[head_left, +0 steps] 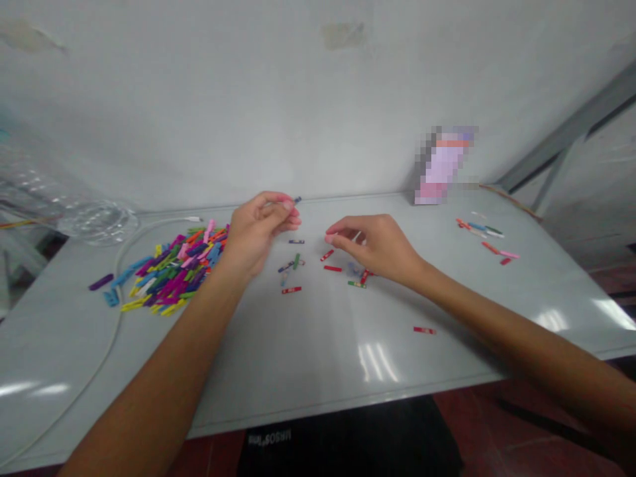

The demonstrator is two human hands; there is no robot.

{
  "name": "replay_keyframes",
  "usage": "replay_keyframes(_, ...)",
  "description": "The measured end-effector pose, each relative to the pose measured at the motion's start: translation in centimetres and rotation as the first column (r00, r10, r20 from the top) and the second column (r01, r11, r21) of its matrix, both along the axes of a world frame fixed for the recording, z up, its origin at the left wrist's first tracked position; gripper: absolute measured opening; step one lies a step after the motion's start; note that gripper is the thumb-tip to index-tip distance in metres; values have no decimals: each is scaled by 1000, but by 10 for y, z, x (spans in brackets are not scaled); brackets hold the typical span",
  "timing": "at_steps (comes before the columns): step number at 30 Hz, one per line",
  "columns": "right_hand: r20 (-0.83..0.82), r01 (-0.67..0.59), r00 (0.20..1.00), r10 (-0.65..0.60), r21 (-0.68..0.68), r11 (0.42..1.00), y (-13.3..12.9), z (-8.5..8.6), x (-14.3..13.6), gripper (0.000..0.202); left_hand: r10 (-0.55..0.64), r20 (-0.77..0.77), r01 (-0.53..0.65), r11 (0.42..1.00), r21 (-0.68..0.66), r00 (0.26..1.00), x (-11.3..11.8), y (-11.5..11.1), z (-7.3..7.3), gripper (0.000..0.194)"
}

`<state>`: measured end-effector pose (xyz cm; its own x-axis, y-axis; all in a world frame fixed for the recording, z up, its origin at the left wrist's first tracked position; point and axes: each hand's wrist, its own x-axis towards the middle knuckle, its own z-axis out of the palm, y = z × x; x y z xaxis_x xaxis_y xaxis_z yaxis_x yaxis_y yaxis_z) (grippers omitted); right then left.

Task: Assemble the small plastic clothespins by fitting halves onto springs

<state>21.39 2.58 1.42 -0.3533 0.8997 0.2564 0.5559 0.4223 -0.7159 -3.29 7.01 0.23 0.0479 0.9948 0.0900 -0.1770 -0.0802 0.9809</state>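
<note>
My left hand (261, 225) pinches a small dark blue clothespin (297, 199) between thumb and fingertips, above the middle of the table. It is mostly hidden by the fingers. To the right, my right hand (380, 244) has its thumb and index fingertip pressed together. I cannot make out whether anything is between them. Below the hands lie several small patterned clothespins, among them a blue one (297, 242), a green one (297, 261) and red ones, such as the one (291, 290) in front. A few more lie partly under my right hand.
A heap of colourful mini clothespins (173, 271) lies beside my left forearm, with a white cable (119, 311) running past it. A clear plastic bottle (94, 222) lies at the far left. Several loose pieces (491, 230) lie at right. A pink package (442, 169) leans on the wall.
</note>
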Motion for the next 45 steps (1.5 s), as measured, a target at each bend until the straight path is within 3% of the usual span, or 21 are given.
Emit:
replay_keyframes(2, 218, -130, 970, 104, 109, 985, 3, 4, -13, 18, 61, -17, -61, 998, 28, 998, -10, 9, -1, 38)
replay_keyframes(5, 451, -321, 867, 214, 175, 931, 10, 5, -38, 26, 74, -50, -72, 997, 29, 996, -15, 12, -5, 37)
replay_keyframes(9, 569, -471, 760, 314, 149, 869, 20, -1, -70, 22, 60, -70, -58, 998, 28, 996, -11, 8, -10, 26)
replay_keyframes(11, 584, -479, 740, 333, 110, 871, 24, -4, -77, 24, 89, -68, -86, 995, 49, 994, -9, 7, -10, 17)
replay_keyframes(14, 539, -451, 773, 335, 94, 888, 28, -6, -76, 18, 115, -85, -108, 991, 80, 990, -8, 8, -8, 14)
replay_keyframes(17, 464, -421, 823, 327, 113, 900, 28, -5, -59, 6, 116, -132, -103, 990, 97, 984, -5, 7, -7, 23)
replay_keyframes(21, 188, -314, 938, 292, 100, 944, 24, -2, -21, 8, 83, -162, -69, 994, 90, 983, 5, -1, -7, 39)
replay_keyframes(23, -6, -245, 970, 245, -1, 970, 20, -3, 1, 8, 18, -155, -10, 999, 50, 988, 11, -8, -8, 43)
replay_keyframes(25, -206, -181, 967, 153, -126, 975, 17, -6, 20, 20, -87, -135, 84, 996, -26, 987, 17, -16, -10, 45)
replay_keyframes(28, -366, -156, 930, 33, -311, 938, 13, -10, 37, 38, -207, -89, 195, 972, -134, 974, 24, -25, -11, 49)
replay_keyframes(31, -430, -148, 902, -34, -383, 912, 9, -10, 39, 38, -254, -77, 237, 954, -182, 964, 26, -29, -11, 48)
replay_keyframes(38, -495, -96, 862, -110, -373, 923, 3, -7, 32, 33, -278, -90, 258, 949, -182, 956, 28, -33, -8, 44)
replay_keyframes(45, -393, -62, 917, -72, -317, 946, -3, -5, 36, 24, -276, -134, 241, 944, -227, 952, 37, -44, 2, 45)
